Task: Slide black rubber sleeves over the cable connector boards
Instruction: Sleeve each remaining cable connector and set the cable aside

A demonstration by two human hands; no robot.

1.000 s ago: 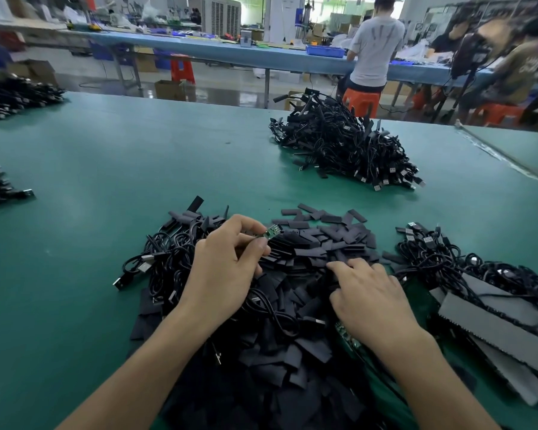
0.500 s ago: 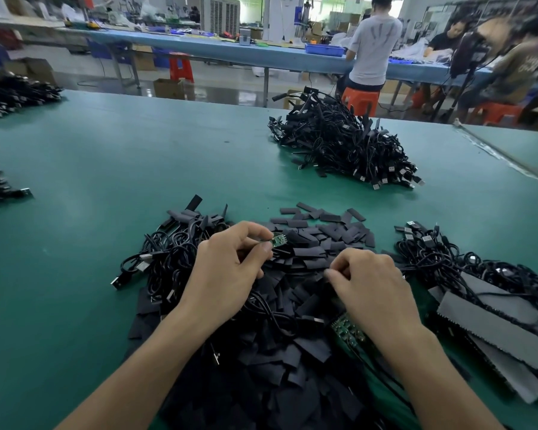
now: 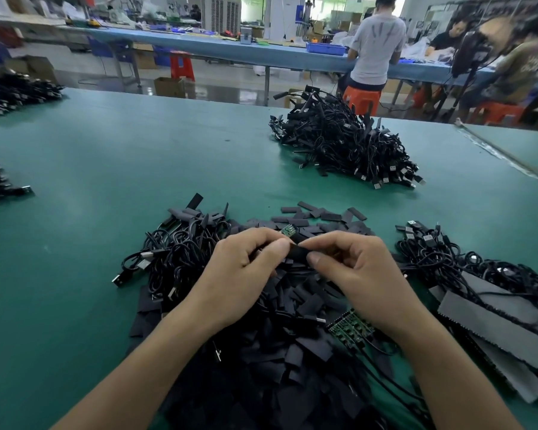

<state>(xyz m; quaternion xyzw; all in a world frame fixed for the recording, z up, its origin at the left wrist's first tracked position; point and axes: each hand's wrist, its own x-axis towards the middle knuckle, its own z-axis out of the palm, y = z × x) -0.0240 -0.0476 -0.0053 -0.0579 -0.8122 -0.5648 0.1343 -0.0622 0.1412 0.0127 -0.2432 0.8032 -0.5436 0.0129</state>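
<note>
Board: tip shows above your left hand, which pinches it over the pile. Sleeve: just below the board, pinched in your right hand, which has come up off the pile. Picking looks done. Threading comes next.

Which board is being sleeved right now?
On the green table, find the nearest heap of black sleeves. Where the left hand and right hand meet, a small green board pokes out, unlike the bigger green panel lying by the right wrist.
</note>
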